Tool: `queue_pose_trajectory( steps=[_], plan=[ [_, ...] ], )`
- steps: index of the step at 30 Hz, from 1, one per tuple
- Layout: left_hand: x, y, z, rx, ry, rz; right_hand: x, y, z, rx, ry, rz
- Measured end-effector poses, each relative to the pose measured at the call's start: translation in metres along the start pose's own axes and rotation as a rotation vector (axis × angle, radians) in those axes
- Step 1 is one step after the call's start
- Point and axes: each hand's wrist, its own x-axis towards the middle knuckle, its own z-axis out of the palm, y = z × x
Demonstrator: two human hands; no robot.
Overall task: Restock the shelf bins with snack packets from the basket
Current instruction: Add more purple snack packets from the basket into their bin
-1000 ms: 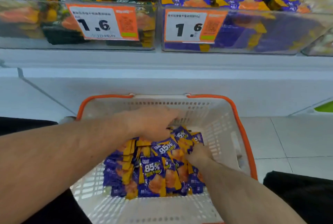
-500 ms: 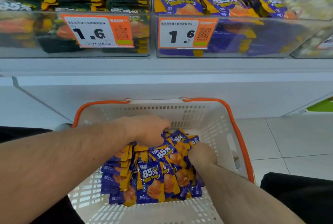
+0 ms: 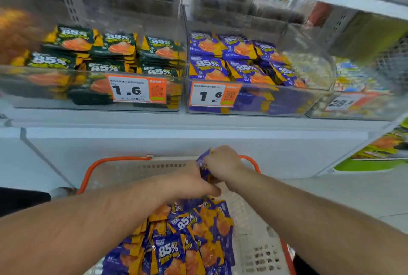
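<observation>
Right now both hands are up over the far end of the basket [image 3: 123,164], at about 12 o'clock from the pile inside it. The right hand [image 3: 223,164] has its fingers curled tight around a small bunch of purple packets [image 3: 204,159], and one purple corner sticks up past the knuckles. The left hand [image 3: 192,183] is just beside it at 8 o'clock, touching the same bunch from below. Its fingers are bent in toward the packets, but I cannot tell if they really grip them or only press on them.

The basket is white with an orange rim and sits on the floor. It holds a big pile of purple and orange snack packets [image 3: 176,250] with "85%" printed on them. The pile lies at 6 o'clock from the hands, between the two arms.

Up on the shelf [image 3: 198,122], at 12 o'clock from the hands, stands a clear bin [image 3: 276,106] with the same purple packets in it. It has an orange and white price tag [image 3: 214,95] that says 1.6. At 9 o'clock from that bin is another clear bin [image 3: 44,98], full of dark green packets [image 3: 119,47], with its own 1.6 tag [image 3: 138,90]. At 3 o'clock from the purple bin is a blurry third bin [image 3: 357,109] with a tag too.
</observation>
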Motion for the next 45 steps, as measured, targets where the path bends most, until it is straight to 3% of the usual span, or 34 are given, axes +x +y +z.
queue_pose_trajectory(
  steps=[5, 8, 12, 18, 23, 32, 35, 37, 41, 45],
  plan=[
    [-0.007, 0.009, -0.002, -0.323, 0.197, 0.051, -0.018, -0.001, -0.023, 0.078, 0.088, -0.158],
    [-0.012, 0.014, -0.005, -0.557, 0.202, 0.089, -0.031, 0.003, -0.037, 0.062, 0.2, -0.16],
    [-0.021, 0.029, -0.008, -0.719, 0.139, 0.208, -0.05, 0.001, -0.041, 0.107, 0.22, -0.224],
    [-0.041, 0.05, -0.033, -0.587, -0.05, 0.391, -0.064, -0.005, -0.055, 0.267, 0.357, -0.341],
    [-0.048, 0.065, -0.038, -0.527, -0.111, 0.483, -0.062, -0.01, -0.063, 0.308, 0.426, -0.399],
    [-0.044, 0.111, -0.049, -0.318, 0.005, 0.662, -0.05, -0.02, -0.087, 0.474, 0.628, -0.503],
    [-0.038, 0.125, -0.052, -0.352, 0.015, 0.75, -0.046, -0.022, -0.103, 0.512, 0.675, -0.495],
    [-0.026, 0.131, -0.06, -0.313, 0.184, 0.812, -0.042, -0.023, -0.118, 0.522, 0.744, -0.492],
    [0.004, 0.148, -0.085, 0.233, 0.689, 0.823, -0.008, -0.019, -0.151, 0.4, 0.863, -0.421],
    [0.035, 0.175, -0.102, 0.506, 0.826, 0.575, 0.025, -0.022, -0.19, 0.152, 0.912, -0.363]
  ],
)
